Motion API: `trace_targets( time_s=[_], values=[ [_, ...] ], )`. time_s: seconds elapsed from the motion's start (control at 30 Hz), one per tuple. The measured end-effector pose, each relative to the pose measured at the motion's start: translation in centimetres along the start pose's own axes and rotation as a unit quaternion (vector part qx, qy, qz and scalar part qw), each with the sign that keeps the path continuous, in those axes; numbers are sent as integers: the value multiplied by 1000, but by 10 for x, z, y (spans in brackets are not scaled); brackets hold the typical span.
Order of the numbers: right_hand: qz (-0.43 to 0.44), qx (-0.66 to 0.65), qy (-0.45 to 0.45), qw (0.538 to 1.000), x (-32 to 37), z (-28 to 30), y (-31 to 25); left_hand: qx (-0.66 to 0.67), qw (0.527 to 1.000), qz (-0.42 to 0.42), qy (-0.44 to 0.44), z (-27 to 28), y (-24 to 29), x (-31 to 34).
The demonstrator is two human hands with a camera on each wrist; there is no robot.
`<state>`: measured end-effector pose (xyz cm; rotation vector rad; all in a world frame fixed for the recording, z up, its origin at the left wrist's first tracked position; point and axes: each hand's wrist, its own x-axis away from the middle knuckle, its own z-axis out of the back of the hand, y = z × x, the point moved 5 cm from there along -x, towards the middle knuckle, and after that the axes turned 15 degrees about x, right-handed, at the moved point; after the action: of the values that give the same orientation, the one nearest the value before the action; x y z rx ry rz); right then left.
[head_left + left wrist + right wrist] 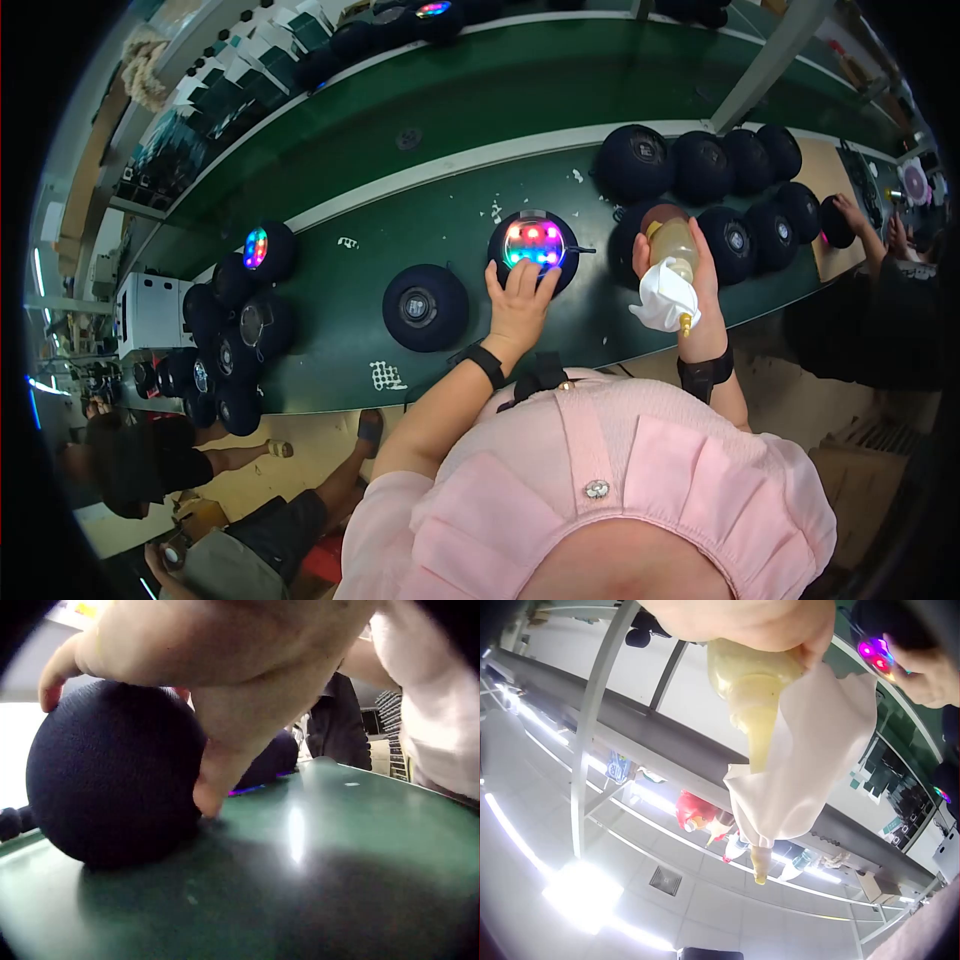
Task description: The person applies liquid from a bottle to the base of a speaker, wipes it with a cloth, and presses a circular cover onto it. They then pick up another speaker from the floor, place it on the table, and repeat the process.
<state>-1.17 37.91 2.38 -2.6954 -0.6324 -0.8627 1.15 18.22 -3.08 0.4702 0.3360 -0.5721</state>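
A round dark speaker with a lit, multicoloured top (533, 241) sits on the green bench (330, 290). My left hand (518, 308) grips it from the near side. In the left wrist view the left hand (217, 652) spans the dark ball (112, 776), fingertips down its sides. My right hand (703, 290) holds a translucent bottle of yellowish liquid (673, 245) with a white cloth (666, 298) hanging at its narrow nozzle. The right wrist view shows the right hand (742, 622) round the bottle (750, 675), the cloth (810, 757) beside its tapered neck; the palm is mostly hidden.
An unlit round speaker (426, 308) stands left of the lit one. Several more crowd the right, such as one at the back (636, 163), and several are clustered at the left (266, 325) near a white box (150, 312). Other people are at both sides.
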Motion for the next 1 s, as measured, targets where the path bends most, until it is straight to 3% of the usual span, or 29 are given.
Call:
trace_targets(
  time_s=[0.07,0.17,0.3,0.53,0.7,0.77,0.83,1.0],
  values=[
    [4,-1,7,1000,-2,0,-6,90,995,29,8,8,-2,1],
    [24,27,-5,999,-9,0,-13,123,987,92,52,25,-8,-6],
    [13,3,-14,1000,-16,-5,-19,48,991,124,19,34,-11,-14],
    [5,0,-15,1000,-27,-5,-20,24,994,105,-36,31,-14,-23],
    [9,19,-7,1000,-30,1,-21,51,985,148,-73,24,-13,-16],
    [10,8,-5,1000,-25,0,-20,50,985,148,-70,22,-12,-10],
    [10,2,2,1000,-22,1,-20,132,976,171,1,22,-20,-6],
    [23,10,8,1000,-22,4,-21,148,971,188,0,21,-23,-5]
  ],
)
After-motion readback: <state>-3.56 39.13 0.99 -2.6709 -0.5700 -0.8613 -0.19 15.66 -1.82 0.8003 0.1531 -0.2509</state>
